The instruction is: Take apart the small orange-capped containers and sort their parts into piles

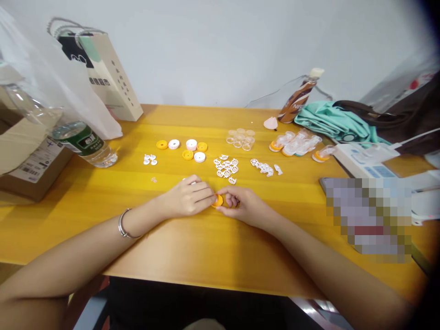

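Observation:
A small round orange cap (218, 200) is held low over the table between both my hands. My right hand (245, 207) pinches it between thumb and forefinger. From the other side, the bent fingers of my left hand (192, 197) close on its edge and hide part of it. Just beyond sit several white spoked wheel pieces (227, 167). More orange caps (188, 155) and white caps (200, 157) lie farther off to the left. Four-lobed small white parts (150, 159) and tiny clear rings (154, 179) are left of my left hand.
Clear cups (241, 139) stand at the back middle, white curved pieces (263, 167) and capped clear assemblies (295, 143) to their right. A water bottle (85, 144) and cardboard box (32, 169) flank the left; a phone-like pixelated object (369, 217) and power strip (360, 160) the right.

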{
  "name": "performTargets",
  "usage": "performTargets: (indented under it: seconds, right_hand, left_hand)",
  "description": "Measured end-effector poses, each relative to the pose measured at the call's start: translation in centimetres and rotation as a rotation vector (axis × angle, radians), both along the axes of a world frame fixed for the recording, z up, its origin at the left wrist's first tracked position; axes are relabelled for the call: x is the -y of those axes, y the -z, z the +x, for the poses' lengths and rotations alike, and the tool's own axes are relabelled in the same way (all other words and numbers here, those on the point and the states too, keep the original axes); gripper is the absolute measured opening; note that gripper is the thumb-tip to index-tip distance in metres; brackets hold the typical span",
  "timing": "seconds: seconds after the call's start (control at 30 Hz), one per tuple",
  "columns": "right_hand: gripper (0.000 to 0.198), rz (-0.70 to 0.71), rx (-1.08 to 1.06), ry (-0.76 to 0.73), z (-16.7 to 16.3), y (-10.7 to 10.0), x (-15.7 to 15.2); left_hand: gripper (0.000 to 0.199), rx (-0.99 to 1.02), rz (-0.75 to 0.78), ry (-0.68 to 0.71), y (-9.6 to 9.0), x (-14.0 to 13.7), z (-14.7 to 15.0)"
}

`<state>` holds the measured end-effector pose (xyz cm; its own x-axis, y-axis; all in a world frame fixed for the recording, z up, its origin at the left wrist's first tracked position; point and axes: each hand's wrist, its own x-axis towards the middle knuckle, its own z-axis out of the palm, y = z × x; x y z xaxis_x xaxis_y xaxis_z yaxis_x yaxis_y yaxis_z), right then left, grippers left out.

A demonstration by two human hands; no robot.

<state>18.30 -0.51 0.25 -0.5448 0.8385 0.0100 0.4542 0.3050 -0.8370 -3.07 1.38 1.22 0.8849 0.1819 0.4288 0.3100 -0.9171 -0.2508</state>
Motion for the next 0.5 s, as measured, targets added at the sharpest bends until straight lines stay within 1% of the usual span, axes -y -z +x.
performTargets:
  seconds: [0.13, 0.3, 0.4, 0.5]
  right_hand:
    - [0.016, 0.006, 0.004, 0.002, -0.02, 0.0, 0.01]
    - [0.016, 0.011, 0.003, 0.0, -0.06, -0.05, 0.0]
    - [0.016, 0.029, 0.022, 0.001, -0.08, -0.14, 0.03]
    - [0.017, 0.027, 0.023, -0.008, -0.06, -0.19, 0.03]
  left_hand:
    - [0.012, 0.005, -0.007, 0.006, -0.06, 0.01, 0.08]
    - [0.013, 0.007, -0.032, 0.004, 0.38, -0.23, -0.02]
    - [0.012, 0.003, -0.074, 0.005, 0.44, -0.4, -0.06]
    - [0.012, 0.018, -0.148, 0.001, 0.16, -0.46, -0.05]
